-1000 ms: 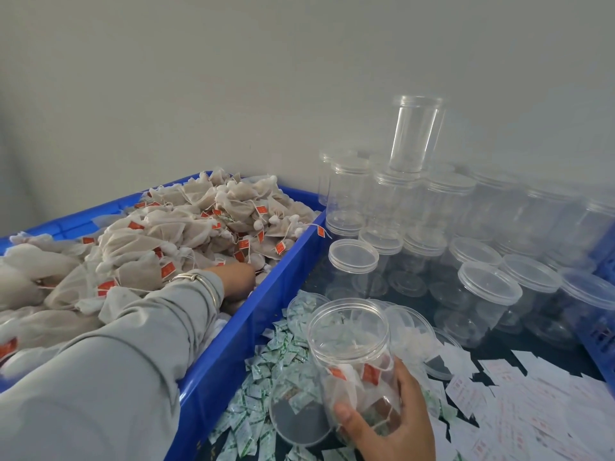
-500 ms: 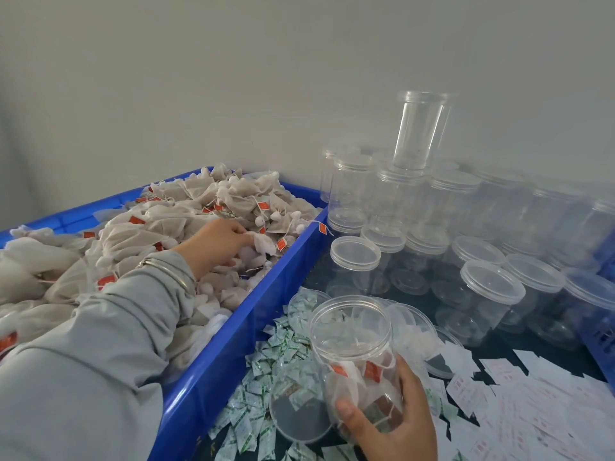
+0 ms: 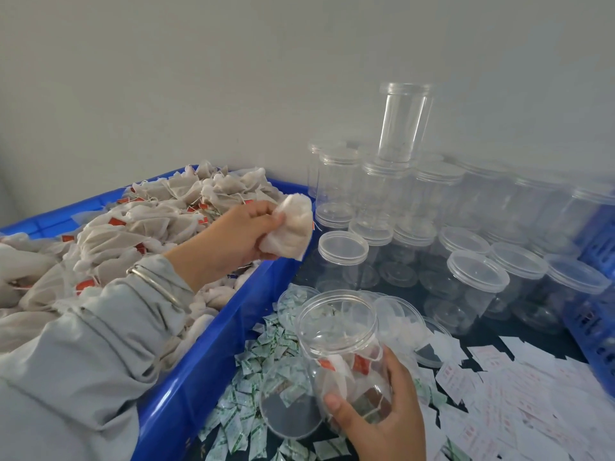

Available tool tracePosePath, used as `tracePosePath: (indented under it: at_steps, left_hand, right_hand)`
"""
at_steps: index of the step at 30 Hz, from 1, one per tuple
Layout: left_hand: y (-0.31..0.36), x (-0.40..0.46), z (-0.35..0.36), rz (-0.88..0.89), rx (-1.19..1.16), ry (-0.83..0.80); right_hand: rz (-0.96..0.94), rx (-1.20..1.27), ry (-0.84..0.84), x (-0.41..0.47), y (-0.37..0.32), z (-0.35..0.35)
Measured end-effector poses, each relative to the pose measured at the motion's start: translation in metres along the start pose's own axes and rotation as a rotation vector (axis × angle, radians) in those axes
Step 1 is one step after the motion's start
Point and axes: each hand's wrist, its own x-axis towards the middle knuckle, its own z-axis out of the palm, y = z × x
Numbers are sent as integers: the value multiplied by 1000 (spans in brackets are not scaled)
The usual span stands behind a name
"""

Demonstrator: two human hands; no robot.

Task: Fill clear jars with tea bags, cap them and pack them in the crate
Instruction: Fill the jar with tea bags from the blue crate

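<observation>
1. Left hand (image 3: 239, 236) pinches a tea bag (image 3: 291, 227) above the blue bin (image 3: 206, 371).
2. Right hand (image 3: 382, 424) grips the open jar (image 3: 339, 331) right of the bin.
3. Capped jars (image 3: 472, 281) stand beyond the open jar against a grey wall (image 3: 199, 78).

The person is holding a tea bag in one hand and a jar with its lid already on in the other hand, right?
Not quite. The head view shows the jar in the right hand is open at the top, with no lid on it, and a few tea bags already inside. The rest is right: the left hand pinches a tea bag above the blue bin.
</observation>
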Motion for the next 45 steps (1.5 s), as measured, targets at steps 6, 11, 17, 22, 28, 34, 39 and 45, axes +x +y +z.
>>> tracePosePath:
  at_steps: [6,11,17,22,28,34,39,45]
  left_hand:
    - [1,-24,32,6,-48,-397]
    - [2,-39,45,61,177,-512]
    - [0,-47,56,87,458,-537]
    - [-2,-51,64,-13,591,-604]
    - [5,-55,65,43,786,-732]
    - [13,-53,53,121,647,-540]
    - [6,-12,3,146,537,25]
    - [-41,16,-59,-155,1206,171]
  right_hand:
    - [1,0,34,1,0,1]
    - [-20,-24,44,0,1,1]
    - [-17,-50,44,-1,0,2]
    - [-56,-111,58,-5,-1,3]
    - [-150,-191,130,-5,-1,6]
    - [-81,-105,144,-3,5,4]
    - [7,59,121,0,5,0]
    - [-21,53,142,-2,-1,3]
